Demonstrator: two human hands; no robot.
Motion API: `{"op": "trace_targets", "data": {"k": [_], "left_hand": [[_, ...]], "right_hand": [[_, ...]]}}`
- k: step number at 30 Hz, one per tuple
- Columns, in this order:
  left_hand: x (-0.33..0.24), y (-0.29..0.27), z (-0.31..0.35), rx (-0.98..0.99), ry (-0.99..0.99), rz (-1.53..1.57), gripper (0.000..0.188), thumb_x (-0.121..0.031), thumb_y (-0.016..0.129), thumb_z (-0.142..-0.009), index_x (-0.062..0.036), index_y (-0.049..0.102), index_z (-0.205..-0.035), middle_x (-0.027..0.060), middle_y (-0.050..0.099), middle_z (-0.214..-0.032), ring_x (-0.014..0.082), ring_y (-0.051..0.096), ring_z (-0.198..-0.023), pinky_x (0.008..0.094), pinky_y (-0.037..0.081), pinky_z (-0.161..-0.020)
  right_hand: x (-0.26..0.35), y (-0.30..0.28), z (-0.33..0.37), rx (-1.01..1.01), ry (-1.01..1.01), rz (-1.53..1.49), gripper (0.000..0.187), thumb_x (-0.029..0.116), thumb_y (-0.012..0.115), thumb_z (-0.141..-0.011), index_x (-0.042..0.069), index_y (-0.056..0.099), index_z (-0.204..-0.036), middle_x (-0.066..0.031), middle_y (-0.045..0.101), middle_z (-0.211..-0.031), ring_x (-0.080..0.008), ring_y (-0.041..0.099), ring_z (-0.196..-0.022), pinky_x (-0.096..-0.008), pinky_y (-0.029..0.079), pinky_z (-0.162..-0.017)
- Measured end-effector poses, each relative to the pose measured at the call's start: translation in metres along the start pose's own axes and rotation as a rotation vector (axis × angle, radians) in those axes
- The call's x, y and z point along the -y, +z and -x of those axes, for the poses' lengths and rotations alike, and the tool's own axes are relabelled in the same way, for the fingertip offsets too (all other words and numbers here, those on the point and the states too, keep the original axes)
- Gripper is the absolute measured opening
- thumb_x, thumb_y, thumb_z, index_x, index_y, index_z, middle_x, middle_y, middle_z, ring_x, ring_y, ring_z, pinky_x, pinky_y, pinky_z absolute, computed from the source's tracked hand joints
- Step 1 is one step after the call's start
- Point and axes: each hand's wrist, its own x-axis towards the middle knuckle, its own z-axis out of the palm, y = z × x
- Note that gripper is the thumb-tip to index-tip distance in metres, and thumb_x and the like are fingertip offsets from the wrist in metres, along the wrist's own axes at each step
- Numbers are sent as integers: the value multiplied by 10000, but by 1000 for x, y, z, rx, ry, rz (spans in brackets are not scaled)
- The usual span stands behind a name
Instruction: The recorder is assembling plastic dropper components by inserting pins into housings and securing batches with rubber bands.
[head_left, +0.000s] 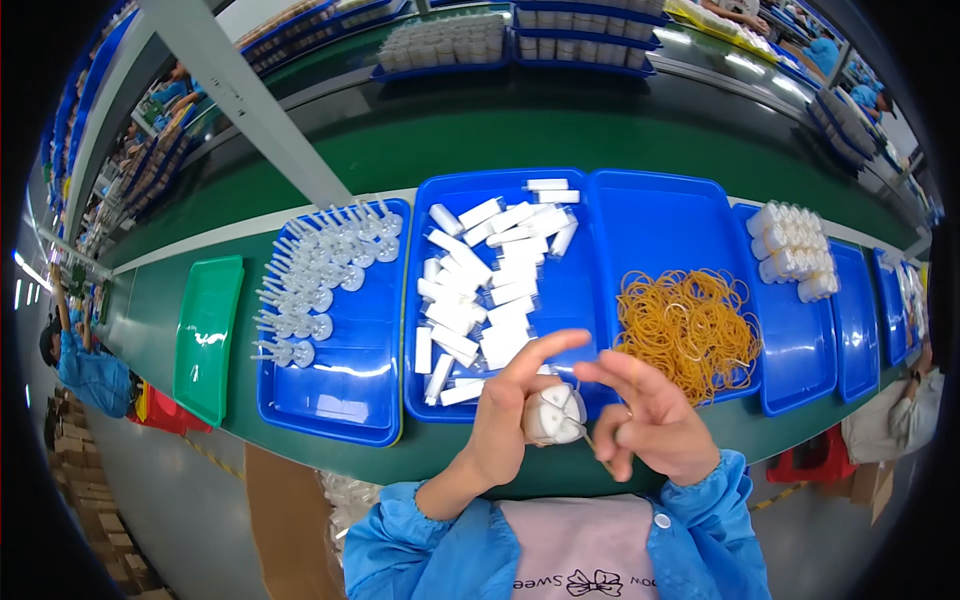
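My left hand (497,425) is wrapped round a bundle of short white tubes (556,414), whose round ends face up; its index finger points out past them. Close on the right is my right hand (655,420), two fingers stretched toward the bundle and the others curled. A thin yellowish strand, apparently a rubber band (590,438), runs from the bundle to the curled fingers. Just beyond my hands, a blue tray (425,300) carries many loose white tubes (515,270). A heap of yellow rubber bands (688,335) fills the front of the tray beside it (660,215).
To the left, clear plastic stemmed parts (320,280) stand in a blue tray (345,400), with a green tray (208,340) farther out. Stacked white tube bundles (793,250) lie in a tray on the right. A grey post (245,100) rises behind. Other people work at both sides.
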Motion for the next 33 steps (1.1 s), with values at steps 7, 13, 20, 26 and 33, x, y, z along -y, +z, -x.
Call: {"op": "trace_targets", "data": {"k": [7, 13, 20, 26, 33], "left_hand": [[8, 3, -10, 39, 244, -410, 846, -678, 180, -945, -10, 413, -1410, 144, 706, -870, 306, 681, -663, 354, 495, -584], [14, -3, -16, 88, 127, -204, 858, -676, 427, -882, -8, 377, -1418, 182, 455, -1341, 236, 544, -1130, 355, 429, -917], [11, -6, -8, 182, -70, 157, 770, -180, 691, -829, -50, 278, -1465, 127, 378, -1418, 233, 533, -1184, 372, 418, -983], [12, -2, -10, 143, -62, 186, 801, -48, 692, -795, -48, 258, -1468, 137, 337, -1456, 270, 498, -1262, 399, 401, -1039], [18, 3, -10, 68, -2, 215, 825, -62, 708, -792, -47, 246, -1475, 148, 330, -1464, 291, 456, -1299, 399, 400, -1042]], "right_hand": [[-5, 9, -14, -27, -532, 1307, 481, 83, 777, -720, 65, 616, -1173, -125, 566, -1175, -262, 633, -942, -309, 546, -701], [-10, 15, -12, -148, -686, 1580, 482, 48, 758, -669, 49, 602, -1126, -113, 587, -1111, -286, 618, -875, -352, 512, -684], [-10, 12, -15, -171, -675, 1551, 509, 21, 737, -664, 32, 578, -1147, -115, 591, -1123, -276, 617, -903, -357, 514, -682], [-10, 11, -14, -151, -652, 1573, 500, 15, 724, -671, 28, 575, -1148, -113, 590, -1119, -283, 613, -942, -348, 522, -707], [-8, 12, -15, -230, -617, 1502, 513, 63, 777, -676, 30, 575, -1146, -124, 572, -1115, -296, 614, -953, -360, 529, -728]]}}
